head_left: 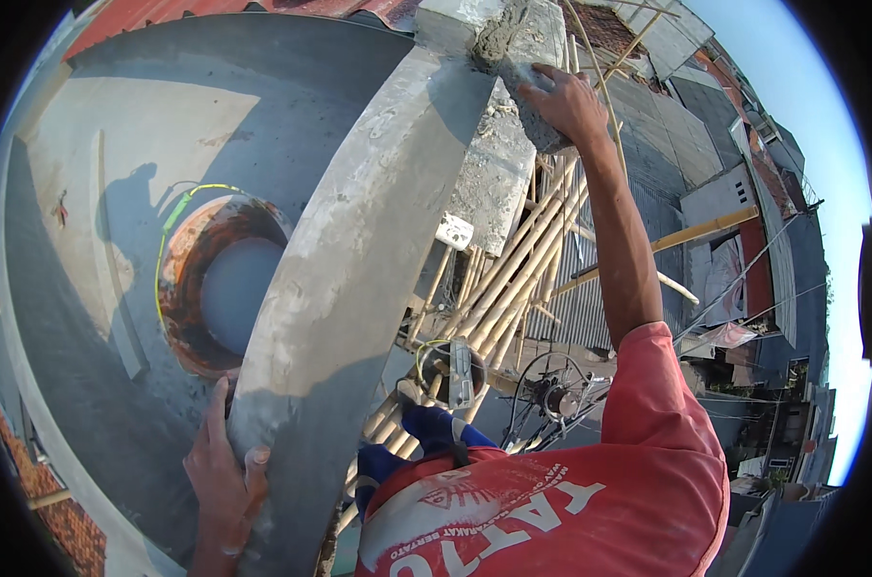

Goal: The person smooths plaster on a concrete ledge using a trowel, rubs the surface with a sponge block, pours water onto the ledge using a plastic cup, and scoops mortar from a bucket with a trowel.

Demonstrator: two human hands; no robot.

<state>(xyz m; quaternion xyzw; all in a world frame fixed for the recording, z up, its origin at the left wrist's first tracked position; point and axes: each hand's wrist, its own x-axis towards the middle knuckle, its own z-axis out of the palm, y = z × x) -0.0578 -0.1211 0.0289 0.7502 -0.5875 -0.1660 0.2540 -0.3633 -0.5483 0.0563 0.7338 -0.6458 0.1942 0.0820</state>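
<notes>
At the upper middle, my right hand [571,111] rests with bent fingers on a grey, mortar-smeared piece, too unclear to name, against the rough concrete post [484,178], where wet mortar [498,38] sits on top. My left hand [223,471], low on the left, grips the edge of the curved grey concrete wall [340,221]. Just beyond that hand, inside the wall, stands a rust-stained bucket [181,288] of cloudy grey liquid with a yellow-green handle. A smaller bucket [436,361] with a flat metal tool [463,375] across it is below the post.
Bamboo poles [523,269] lie below me, with a wheel [559,399] and cables beside them. A long strip [109,250] leans in the walled basin. Corrugated metal roofs [590,298] and neighbouring buildings spread to the right. My blue-clad feet [426,423] are on the poles.
</notes>
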